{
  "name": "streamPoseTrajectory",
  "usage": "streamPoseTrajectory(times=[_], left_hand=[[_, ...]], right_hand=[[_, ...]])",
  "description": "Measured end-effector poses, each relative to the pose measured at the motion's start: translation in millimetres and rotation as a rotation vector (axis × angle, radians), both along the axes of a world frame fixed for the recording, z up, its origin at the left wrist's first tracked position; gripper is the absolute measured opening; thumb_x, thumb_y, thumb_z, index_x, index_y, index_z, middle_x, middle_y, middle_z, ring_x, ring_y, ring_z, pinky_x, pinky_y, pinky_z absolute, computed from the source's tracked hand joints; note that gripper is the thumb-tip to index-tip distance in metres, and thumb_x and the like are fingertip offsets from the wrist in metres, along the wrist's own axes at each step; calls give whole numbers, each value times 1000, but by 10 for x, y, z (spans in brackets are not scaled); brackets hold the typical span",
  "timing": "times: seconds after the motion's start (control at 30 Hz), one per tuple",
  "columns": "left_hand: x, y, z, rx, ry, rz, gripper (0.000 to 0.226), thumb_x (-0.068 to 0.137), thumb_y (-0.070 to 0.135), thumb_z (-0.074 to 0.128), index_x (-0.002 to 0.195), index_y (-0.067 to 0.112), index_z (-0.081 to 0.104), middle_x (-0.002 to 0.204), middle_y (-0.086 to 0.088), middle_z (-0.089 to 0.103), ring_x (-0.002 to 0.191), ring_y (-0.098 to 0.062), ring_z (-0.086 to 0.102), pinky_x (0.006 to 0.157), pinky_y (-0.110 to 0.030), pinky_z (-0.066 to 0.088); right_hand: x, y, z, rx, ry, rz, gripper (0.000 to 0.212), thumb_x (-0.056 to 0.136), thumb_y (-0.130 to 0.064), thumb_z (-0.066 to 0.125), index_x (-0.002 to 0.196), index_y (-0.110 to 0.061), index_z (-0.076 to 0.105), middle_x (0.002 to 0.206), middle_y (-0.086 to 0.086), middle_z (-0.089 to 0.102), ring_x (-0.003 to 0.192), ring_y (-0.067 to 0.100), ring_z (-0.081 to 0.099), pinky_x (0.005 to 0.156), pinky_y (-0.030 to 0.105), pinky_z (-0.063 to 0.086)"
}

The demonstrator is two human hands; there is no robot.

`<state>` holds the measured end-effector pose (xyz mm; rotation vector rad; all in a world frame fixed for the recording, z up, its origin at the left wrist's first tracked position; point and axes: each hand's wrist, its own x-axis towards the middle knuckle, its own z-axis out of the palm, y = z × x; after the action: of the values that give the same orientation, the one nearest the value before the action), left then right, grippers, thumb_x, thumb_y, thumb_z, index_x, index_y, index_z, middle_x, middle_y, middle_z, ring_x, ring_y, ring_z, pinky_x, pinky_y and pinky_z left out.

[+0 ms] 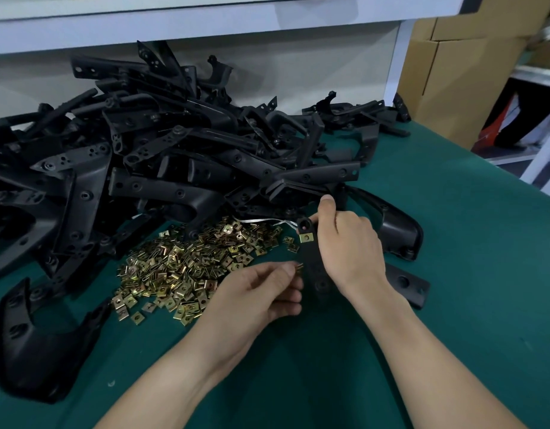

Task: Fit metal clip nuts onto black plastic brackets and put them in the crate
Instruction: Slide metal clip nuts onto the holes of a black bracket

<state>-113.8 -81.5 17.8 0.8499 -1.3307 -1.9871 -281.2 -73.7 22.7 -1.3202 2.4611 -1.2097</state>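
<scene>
My right hand (pixel 345 239) grips a black plastic bracket (pixel 316 274) that stands roughly upright over the green mat. One brass-coloured clip nut (pixel 306 237) sits on that bracket near its top hole. My left hand (pixel 264 292) pinches another clip nut (pixel 299 267) between thumb and fingertips, just left of the bracket's middle. A loose heap of clip nuts (pixel 187 267) lies on the mat to the left of both hands. Behind it rises a big pile of black brackets (pixel 162 156). No crate is in view.
The green table mat (pixel 453 243) runs to the right edge. A single bracket (pixel 32 345) lies at the near left, another (pixel 406 286) just right of my right wrist. A white shelf frame (pixel 205 26) stands behind the pile, and cardboard boxes (pixel 462 72) at the far right.
</scene>
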Motion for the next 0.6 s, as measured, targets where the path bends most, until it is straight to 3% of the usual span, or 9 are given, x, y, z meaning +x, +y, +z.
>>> streamPoseTrajectory(times=[0.13,0.23,0.37,0.6], left_hand=[[-31,15,-21,-29,-53,59,26,93,30,63,81,13,79,79,-9,70,67,-17,65,60,-26,55],[-39,20,-34,-69,-82,30,26,95,32,61,81,17,78,80,-8,72,67,-18,66,62,-27,56],[-24,10,-33,-84,-85,-26,26,86,41,64,81,19,77,83,-5,72,71,-17,67,65,-27,57],[-29,16,-55,-104,-88,-20,27,92,36,62,81,15,75,83,-7,71,72,-17,66,66,-27,57]], right_hand=[[7,4,1,-43,4,-7,64,107,-47,21,67,-25,65,62,-8,52,65,22,48,67,37,34],[20,13,5,-52,-3,-6,62,107,-49,21,58,-30,54,62,-8,52,66,24,49,68,37,34],[37,16,9,-23,8,-2,66,107,-50,19,78,-24,73,63,-7,52,70,25,50,70,37,35],[36,25,-2,-1,2,9,69,106,-51,16,90,-23,77,83,6,69,76,25,51,73,37,37]])
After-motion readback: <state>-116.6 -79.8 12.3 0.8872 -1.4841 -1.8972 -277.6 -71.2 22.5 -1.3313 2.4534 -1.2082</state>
